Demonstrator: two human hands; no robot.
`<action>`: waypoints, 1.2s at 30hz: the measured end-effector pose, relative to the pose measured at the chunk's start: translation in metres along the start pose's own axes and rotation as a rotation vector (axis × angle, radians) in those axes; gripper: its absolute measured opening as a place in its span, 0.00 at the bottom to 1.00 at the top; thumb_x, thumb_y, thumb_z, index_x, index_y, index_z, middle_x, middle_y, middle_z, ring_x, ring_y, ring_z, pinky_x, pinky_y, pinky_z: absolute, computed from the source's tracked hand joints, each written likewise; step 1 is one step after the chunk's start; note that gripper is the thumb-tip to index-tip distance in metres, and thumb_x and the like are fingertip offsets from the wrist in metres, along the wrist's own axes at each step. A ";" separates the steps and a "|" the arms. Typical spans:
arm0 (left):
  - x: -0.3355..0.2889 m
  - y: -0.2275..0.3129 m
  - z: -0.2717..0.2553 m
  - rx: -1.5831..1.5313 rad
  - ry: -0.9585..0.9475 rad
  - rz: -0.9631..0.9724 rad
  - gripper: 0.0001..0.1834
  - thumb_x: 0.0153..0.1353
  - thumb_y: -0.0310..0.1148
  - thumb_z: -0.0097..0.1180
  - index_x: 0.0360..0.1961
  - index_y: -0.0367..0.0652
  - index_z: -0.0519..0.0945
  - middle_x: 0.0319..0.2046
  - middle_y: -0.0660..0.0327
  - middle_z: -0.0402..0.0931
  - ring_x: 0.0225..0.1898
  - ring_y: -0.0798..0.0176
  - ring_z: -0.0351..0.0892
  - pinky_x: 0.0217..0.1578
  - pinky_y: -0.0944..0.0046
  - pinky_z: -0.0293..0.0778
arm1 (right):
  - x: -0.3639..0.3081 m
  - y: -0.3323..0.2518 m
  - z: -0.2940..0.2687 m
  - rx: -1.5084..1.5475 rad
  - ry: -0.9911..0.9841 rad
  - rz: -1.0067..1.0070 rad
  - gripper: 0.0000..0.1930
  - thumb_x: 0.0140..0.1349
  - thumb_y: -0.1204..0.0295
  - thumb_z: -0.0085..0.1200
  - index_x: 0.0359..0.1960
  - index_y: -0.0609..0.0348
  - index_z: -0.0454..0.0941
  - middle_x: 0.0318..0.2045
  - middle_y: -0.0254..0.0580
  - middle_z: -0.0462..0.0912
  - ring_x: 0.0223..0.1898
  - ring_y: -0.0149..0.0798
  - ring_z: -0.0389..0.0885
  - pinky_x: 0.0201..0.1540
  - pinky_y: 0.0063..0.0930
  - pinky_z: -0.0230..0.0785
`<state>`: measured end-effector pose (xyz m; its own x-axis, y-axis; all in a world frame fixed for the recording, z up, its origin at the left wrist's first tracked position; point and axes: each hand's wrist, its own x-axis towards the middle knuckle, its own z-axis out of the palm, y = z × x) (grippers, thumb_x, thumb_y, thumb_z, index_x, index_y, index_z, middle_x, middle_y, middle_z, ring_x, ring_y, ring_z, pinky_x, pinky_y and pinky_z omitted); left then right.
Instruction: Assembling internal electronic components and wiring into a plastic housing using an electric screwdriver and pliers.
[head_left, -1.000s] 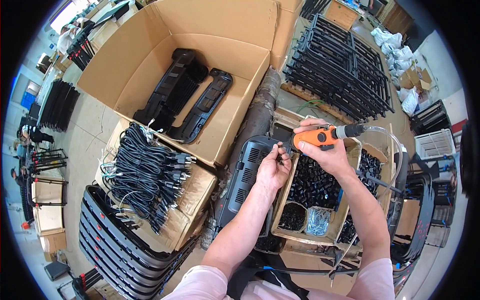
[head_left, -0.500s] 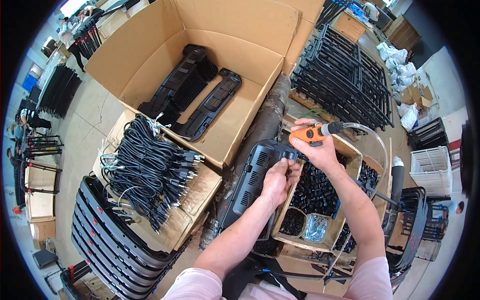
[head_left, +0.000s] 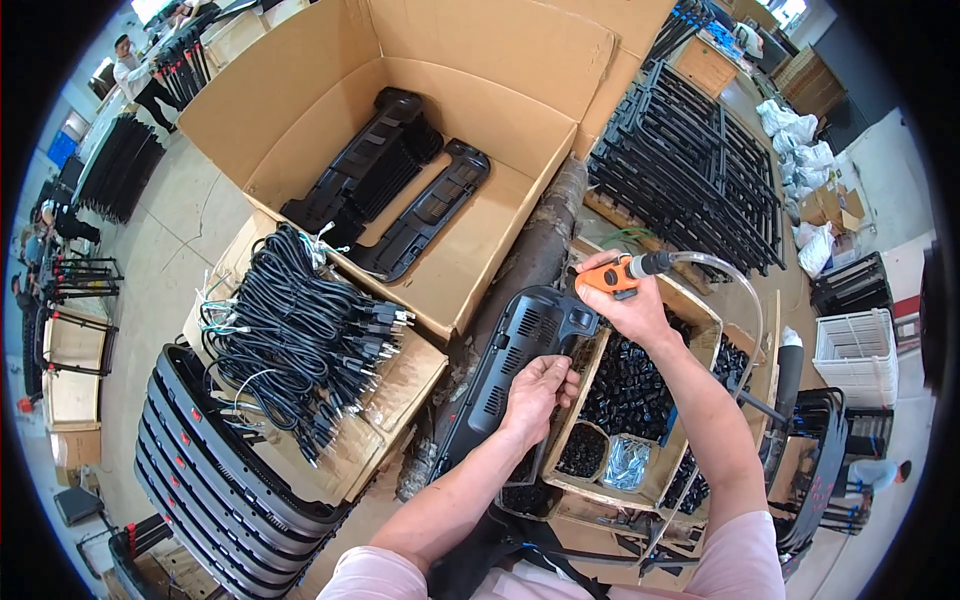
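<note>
Wooden box [head_left: 603, 487]: black parts [head_left: 625, 395], silver fasteners [head_left: 627, 463]
Right hand [head_left: 637, 306] clamps orange air driver [head_left: 604, 278]; left hand [head_left: 540, 400], fingers together, contents unclear.

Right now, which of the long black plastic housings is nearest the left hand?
The housing outside the cardboard box, right by the left hand; the other long black housings lie inside the box.

A black vented panel [head_left: 497, 372] lies along a worn brownish beam [head_left: 548, 228], and black cables [head_left: 290, 325] cover a cardboard surface [head_left: 408, 388].
</note>
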<state>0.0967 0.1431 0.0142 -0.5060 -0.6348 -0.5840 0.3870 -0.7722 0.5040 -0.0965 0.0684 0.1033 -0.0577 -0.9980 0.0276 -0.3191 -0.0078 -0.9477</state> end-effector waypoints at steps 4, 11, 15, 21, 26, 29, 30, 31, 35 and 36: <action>-0.004 0.004 0.010 -0.092 0.037 0.032 0.11 0.79 0.36 0.55 0.53 0.41 0.79 0.37 0.64 0.83 0.31 0.71 0.79 0.31 0.70 0.76 | -0.002 0.001 0.001 -0.094 -0.012 -0.015 0.19 0.60 0.74 0.72 0.52 0.61 0.81 0.49 0.41 0.86 0.52 0.34 0.83 0.58 0.32 0.77; 0.011 0.012 0.001 -0.312 0.070 -0.033 0.13 0.78 0.44 0.57 0.44 0.46 0.81 0.32 0.67 0.81 0.30 0.70 0.78 0.30 0.70 0.75 | -0.020 -0.022 0.008 0.096 0.110 -0.010 0.24 0.61 0.79 0.69 0.59 0.64 0.77 0.50 0.45 0.88 0.53 0.35 0.85 0.60 0.33 0.79; 0.016 0.026 0.007 -0.534 0.143 -0.077 0.13 0.77 0.45 0.58 0.43 0.47 0.80 0.30 0.69 0.79 0.30 0.70 0.77 0.30 0.70 0.75 | -0.041 -0.055 0.004 0.166 -0.010 0.008 0.26 0.62 0.75 0.70 0.61 0.66 0.75 0.53 0.50 0.87 0.56 0.39 0.85 0.63 0.36 0.78; 0.024 0.031 0.004 -0.818 0.115 -0.079 0.13 0.78 0.43 0.55 0.45 0.45 0.79 0.32 0.69 0.79 0.31 0.71 0.77 0.30 0.72 0.76 | -0.050 -0.060 0.017 0.121 -0.058 0.015 0.27 0.63 0.73 0.70 0.62 0.65 0.75 0.55 0.46 0.87 0.60 0.37 0.83 0.66 0.35 0.75; 0.024 0.034 -0.006 -0.849 0.043 -0.070 0.13 0.79 0.44 0.54 0.47 0.45 0.79 0.31 0.68 0.78 0.31 0.70 0.77 0.31 0.71 0.77 | -0.049 -0.062 0.025 0.091 -0.094 -0.016 0.27 0.63 0.74 0.70 0.62 0.64 0.75 0.55 0.45 0.86 0.59 0.37 0.83 0.66 0.35 0.75; 0.023 0.037 -0.014 -0.846 -0.026 -0.061 0.14 0.79 0.44 0.53 0.47 0.45 0.79 0.31 0.68 0.77 0.31 0.69 0.76 0.32 0.70 0.78 | -0.046 -0.066 0.033 0.061 -0.102 0.007 0.26 0.63 0.74 0.69 0.61 0.64 0.75 0.56 0.45 0.85 0.59 0.37 0.83 0.65 0.35 0.75; 0.022 0.039 -0.016 -0.850 -0.038 -0.061 0.14 0.80 0.44 0.52 0.47 0.45 0.79 0.31 0.68 0.76 0.31 0.69 0.76 0.32 0.70 0.78 | -0.044 -0.066 0.037 0.077 -0.094 0.006 0.25 0.63 0.75 0.69 0.61 0.64 0.75 0.56 0.45 0.85 0.59 0.37 0.83 0.65 0.35 0.76; 0.021 0.040 -0.013 -0.857 -0.041 -0.060 0.14 0.80 0.44 0.52 0.47 0.45 0.79 0.31 0.68 0.76 0.31 0.69 0.76 0.32 0.70 0.78 | -0.044 -0.066 0.041 0.087 -0.082 0.007 0.25 0.63 0.76 0.69 0.61 0.64 0.75 0.56 0.45 0.85 0.59 0.37 0.83 0.64 0.35 0.76; 0.015 0.036 0.000 -0.738 0.073 -0.026 0.18 0.82 0.47 0.47 0.51 0.44 0.79 0.36 0.65 0.78 0.36 0.64 0.78 0.38 0.64 0.79 | -0.032 -0.053 0.064 0.058 -0.025 -0.042 0.25 0.63 0.79 0.67 0.61 0.65 0.74 0.55 0.49 0.86 0.58 0.39 0.84 0.64 0.38 0.77; 0.011 0.032 0.002 -0.664 0.055 -0.049 0.18 0.83 0.46 0.45 0.52 0.44 0.79 0.38 0.63 0.78 0.37 0.63 0.79 0.40 0.63 0.80 | -0.028 -0.048 0.068 0.063 -0.013 -0.065 0.25 0.63 0.80 0.67 0.61 0.66 0.74 0.55 0.49 0.86 0.57 0.38 0.84 0.63 0.37 0.77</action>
<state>0.1020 0.1115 0.0254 -0.5016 -0.5854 -0.6369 0.7660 -0.6427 -0.0126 -0.0155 0.0927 0.1267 -0.0260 -0.9959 0.0863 -0.2615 -0.0765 -0.9622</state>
